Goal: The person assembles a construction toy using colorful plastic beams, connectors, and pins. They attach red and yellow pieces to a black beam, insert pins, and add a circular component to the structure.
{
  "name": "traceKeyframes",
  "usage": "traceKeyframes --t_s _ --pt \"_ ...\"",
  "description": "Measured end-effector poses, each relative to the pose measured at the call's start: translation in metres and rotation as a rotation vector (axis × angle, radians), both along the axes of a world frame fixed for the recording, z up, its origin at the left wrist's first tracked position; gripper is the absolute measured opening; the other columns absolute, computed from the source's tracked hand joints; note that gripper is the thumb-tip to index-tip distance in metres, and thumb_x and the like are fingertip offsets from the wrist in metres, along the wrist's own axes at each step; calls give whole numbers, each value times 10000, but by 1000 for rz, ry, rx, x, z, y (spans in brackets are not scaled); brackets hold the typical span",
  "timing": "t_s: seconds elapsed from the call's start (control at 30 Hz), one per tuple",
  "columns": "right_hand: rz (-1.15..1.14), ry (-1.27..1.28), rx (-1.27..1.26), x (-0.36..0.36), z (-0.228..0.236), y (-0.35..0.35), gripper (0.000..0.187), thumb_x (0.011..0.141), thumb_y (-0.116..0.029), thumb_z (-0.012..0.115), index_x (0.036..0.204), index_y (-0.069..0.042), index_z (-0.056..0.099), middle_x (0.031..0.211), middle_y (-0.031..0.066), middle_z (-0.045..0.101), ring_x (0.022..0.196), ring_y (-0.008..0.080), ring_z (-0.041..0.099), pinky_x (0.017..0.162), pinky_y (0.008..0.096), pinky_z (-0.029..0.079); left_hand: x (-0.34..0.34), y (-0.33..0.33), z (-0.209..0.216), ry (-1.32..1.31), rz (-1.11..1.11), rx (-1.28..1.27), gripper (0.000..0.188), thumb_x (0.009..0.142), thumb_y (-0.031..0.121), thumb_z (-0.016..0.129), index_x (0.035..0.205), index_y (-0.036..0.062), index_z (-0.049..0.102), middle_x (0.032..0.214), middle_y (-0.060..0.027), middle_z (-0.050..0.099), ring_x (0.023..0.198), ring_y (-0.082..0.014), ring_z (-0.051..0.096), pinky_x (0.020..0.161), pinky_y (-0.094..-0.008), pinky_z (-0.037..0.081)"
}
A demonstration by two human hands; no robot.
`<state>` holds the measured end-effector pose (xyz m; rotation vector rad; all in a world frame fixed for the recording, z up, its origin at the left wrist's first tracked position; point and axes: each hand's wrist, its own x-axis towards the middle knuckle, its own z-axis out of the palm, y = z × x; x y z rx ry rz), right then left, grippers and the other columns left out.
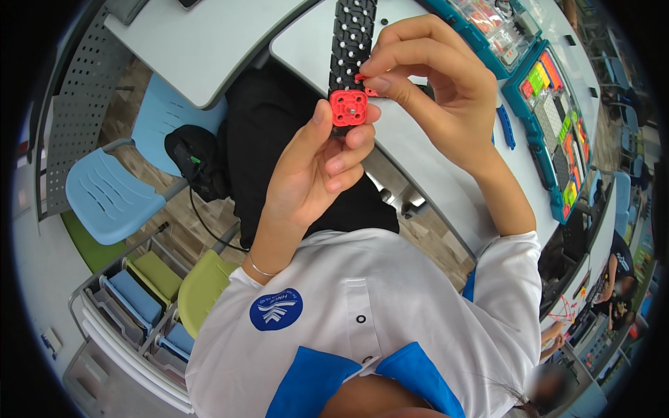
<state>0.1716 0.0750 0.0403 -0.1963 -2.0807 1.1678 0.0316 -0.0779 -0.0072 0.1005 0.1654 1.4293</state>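
Note:
My left hand [300, 167] grips a red square plastic piece [339, 102] between thumb and fingers. This piece has round holes at its corners and a metal shaft end in its middle. It sits at the near end of a black tread strip [352, 42] dotted with white studs. Just to the right, my right hand [446, 87] pinches a small red plastic piece [360, 78] beside the strip. Another red part [371, 92] shows beneath my right fingers; whether it is joined to the strip I cannot tell.
An open teal case [512, 90] of sorted colourful building parts lies on the white table [446, 188] at right. A curved blue piece [506, 127] rests near it. Blue chairs [115, 198], a black bag [195, 164] and a green chair [202, 285] stand left. Other people are far right.

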Motion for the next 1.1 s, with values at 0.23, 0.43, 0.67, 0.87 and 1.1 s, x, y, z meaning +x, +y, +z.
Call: traceKeyframes --t_s 0.23,0.43,0.67,0.87,1.1 --pt "-60 -85 566 3 18 9 228 737 53 804 951 -14 764 982 106 711 883 231 704 916 379 531 -1 0 3 112 -23 -53 575 1110 432 447 1321 -100 499 927 -35 449 676 -47 408 473 -164 432" --pt "-20 -29 503 2 19 4 238 726 71 807 945 -6 758 967 107 704 854 222 696 800 331 555 -4 0 9 184 -19 -47 570 1107 435 453 1309 -96 493 935 -31 441 678 -46 405 467 -164 428" --pt "-59 36 508 0 15 0 192 760 20 804 931 -13 722 964 91 687 800 234 689 655 311 553 -4 -3 10 189 -40 -27 564 1107 414 462 1325 -106 475 939 -41 432 686 -48 394 470 -162 425" --pt "-48 15 713 5 10 2 270 690 -54 771 945 6 707 1003 108 679 886 275 694 678 345 563 -9 -7 7 269 -62 -22 541 1110 384 467 1332 -110 466 939 -62 440 699 -55 375 464 -166 423" --pt "9 -161 647 13 17 -4 294 749 -73 749 1039 -29 734 1056 59 666 922 226 687 702 334 577 -9 -10 3 240 -41 -98 612 1108 454 447 1291 -121 549 909 -6 485 647 -22 394 481 -177 422"
